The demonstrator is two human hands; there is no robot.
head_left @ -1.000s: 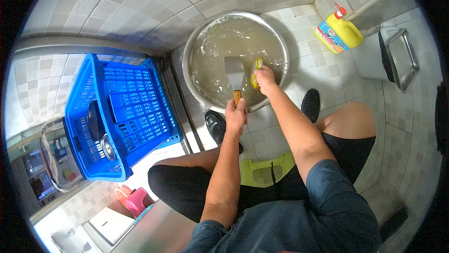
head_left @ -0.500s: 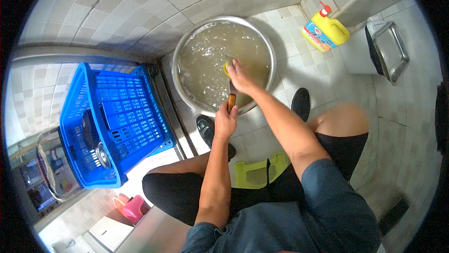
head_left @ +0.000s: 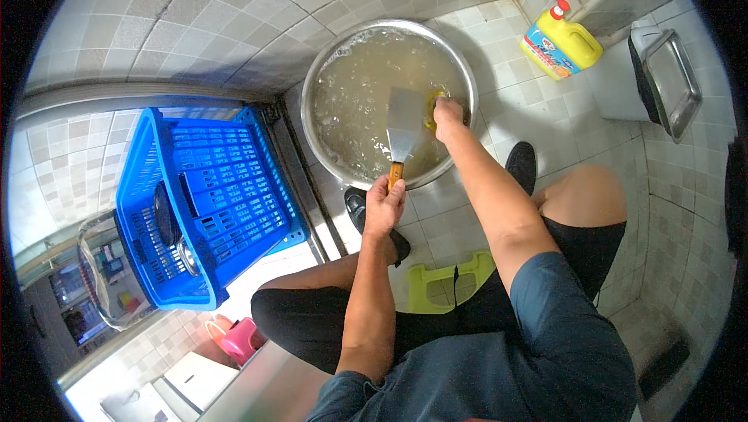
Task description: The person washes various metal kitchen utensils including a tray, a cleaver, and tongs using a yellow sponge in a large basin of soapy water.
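Left hand [head_left: 386, 205] is wrapped tight around the wooden handle of a wide scraper [head_left: 404, 122], which sticks out over the near rim of a big round stainless steel basin [head_left: 308, 102]. The flat metal blade points away from the person, over the cloudy, bubbly water [head_left: 351, 102], though I can't tell if any of it is actually dipped in. Right hand [head_left: 448, 116] is over the right side of the basin, fingers curled closed on a yellow scrubber [head_left: 431, 110] just beside the right edge of the blade; can't really tell if it's a sponge or a cloth, and the hand hides part of it. The person's sitting with knees wide, a lime green plastic stool [head_left: 421, 286] showing between the legs, black shoes [head_left: 521, 166] on the tiled floor near the basin. Off to the left there's a blue plastic basket [head_left: 230, 196] with a dark round pan-like thing [head_left: 164, 211] and a shiny metal dish [head_left: 187, 254] inside. Over on the right, a yellow jug [head_left: 573, 46] with a red pump top stands near a steel tray [head_left: 676, 83].
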